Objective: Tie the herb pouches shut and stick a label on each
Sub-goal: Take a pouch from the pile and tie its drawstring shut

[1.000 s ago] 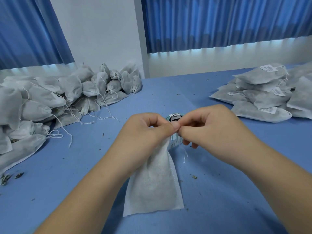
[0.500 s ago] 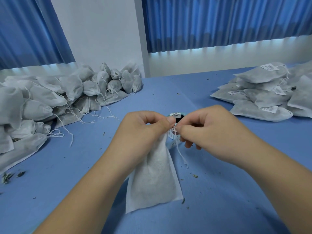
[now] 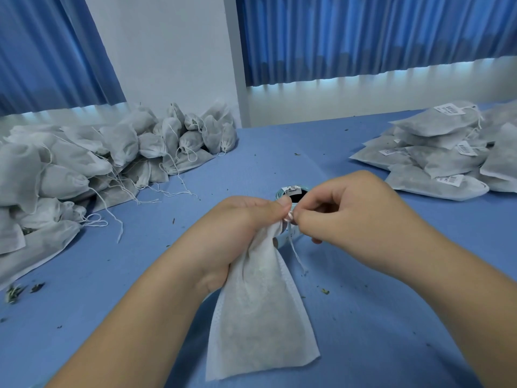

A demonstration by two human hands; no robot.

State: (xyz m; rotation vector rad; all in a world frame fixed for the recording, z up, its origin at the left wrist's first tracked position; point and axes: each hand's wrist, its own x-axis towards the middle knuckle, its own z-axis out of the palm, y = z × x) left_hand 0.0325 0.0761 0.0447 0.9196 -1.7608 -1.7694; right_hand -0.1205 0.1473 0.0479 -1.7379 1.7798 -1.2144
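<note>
A white fabric herb pouch hangs over the blue table, its bottom edge near the front. My left hand grips its gathered neck between thumb and fingers. My right hand pinches the white drawstring right at the neck, and the string's loose end dangles down beside the pouch. Behind my fingers stands a roll of labels, partly hidden by both hands.
A heap of unlabelled pouches with trailing strings fills the left side. A stack of labelled pouches lies at the right. Herb crumbs dot the blue tablecloth. Blue curtains and a white wall stand behind.
My hands have parted slightly, and the loose end of the drawstring now hangs free below my right hand. The pouch has shifted a little.
</note>
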